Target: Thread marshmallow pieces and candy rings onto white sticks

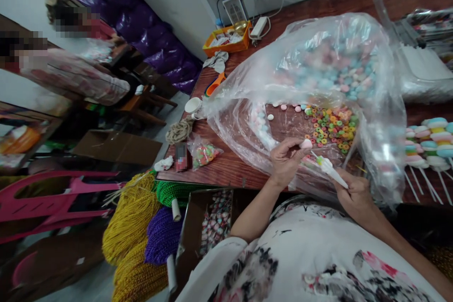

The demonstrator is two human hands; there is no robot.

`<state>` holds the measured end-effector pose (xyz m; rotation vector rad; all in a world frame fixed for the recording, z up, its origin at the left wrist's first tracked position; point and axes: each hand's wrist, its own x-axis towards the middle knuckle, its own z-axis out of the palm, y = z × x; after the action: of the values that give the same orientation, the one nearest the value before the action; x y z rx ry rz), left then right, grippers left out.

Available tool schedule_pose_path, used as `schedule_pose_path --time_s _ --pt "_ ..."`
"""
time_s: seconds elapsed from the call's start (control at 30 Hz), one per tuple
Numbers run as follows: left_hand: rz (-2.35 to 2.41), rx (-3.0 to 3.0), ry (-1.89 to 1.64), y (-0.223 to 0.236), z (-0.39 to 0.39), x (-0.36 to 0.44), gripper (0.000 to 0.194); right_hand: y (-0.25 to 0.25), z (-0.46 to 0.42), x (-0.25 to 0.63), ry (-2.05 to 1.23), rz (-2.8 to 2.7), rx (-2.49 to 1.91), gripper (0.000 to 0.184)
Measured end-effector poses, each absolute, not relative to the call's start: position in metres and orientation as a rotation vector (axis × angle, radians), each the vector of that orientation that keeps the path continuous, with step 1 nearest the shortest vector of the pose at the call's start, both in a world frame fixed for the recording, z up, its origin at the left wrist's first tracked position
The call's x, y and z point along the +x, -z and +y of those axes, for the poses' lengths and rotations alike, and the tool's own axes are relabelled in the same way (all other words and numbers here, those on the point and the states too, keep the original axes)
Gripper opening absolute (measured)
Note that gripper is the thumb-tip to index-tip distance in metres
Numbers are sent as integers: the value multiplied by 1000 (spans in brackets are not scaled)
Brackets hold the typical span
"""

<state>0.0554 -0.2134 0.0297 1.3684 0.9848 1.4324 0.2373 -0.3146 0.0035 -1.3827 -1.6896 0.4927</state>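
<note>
Some things here are hard to see.

The candies deep in the big plastic bag look foggy through the plastic. The sweets on sticks run off the right edge. The right hand hides the bottom of the white stick. Two people on the left have blurred faces. The clear box is cut off by the edge too.

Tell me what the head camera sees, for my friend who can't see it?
The left hand pinches a pink candy beside a white stick held by the right hand. Behind them, a big clear bag holds pastel candies and colourful rings.
</note>
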Motion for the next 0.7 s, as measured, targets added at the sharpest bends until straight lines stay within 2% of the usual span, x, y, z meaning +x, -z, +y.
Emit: schedule_pose_path --time_s 0.23,0.4,0.5,0.7 --pt "935 1716 -1439 -35 -215 51 12 -4 -316 235 -567 -1647 -1362 17" --pt "891 1801 -1478 -41 -220 50 20 -12 -313 225 -581 -1609 -1324 23" --pt "892 1968 -1463 -40 -221 49 23 -11 -314 221 -576 -1585 -1321 20" --pt "1052 1583 -1489 -24 -220 53 17 -1 -317 209 -618 -1553 -1224 20"
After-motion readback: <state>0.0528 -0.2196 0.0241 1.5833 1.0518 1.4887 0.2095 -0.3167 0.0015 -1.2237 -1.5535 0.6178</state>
